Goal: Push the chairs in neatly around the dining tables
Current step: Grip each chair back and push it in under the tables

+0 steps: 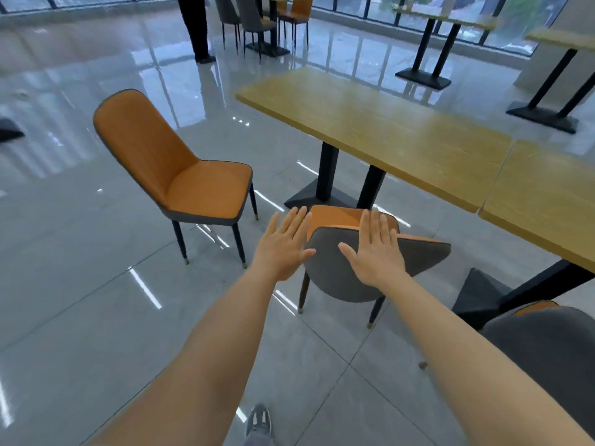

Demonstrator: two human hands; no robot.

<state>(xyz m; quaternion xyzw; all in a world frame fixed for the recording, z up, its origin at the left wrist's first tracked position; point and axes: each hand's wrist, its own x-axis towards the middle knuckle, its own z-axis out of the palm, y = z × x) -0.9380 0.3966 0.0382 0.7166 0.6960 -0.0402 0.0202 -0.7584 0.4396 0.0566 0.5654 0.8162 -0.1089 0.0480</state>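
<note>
Two flat, spread hands, left hand (pixel 279 249) and right hand (pixel 377 252), are held at the near chair (pixel 354 268), which could be bumped into the surface (pixel 370 123) leg if pushed crooked.

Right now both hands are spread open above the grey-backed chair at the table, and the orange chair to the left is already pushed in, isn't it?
Not quite: the head view shows the orange chair standing clear of the table, not pushed in. Both hands, left hand and right hand, are indeed open above the grey-backed chair.
</note>
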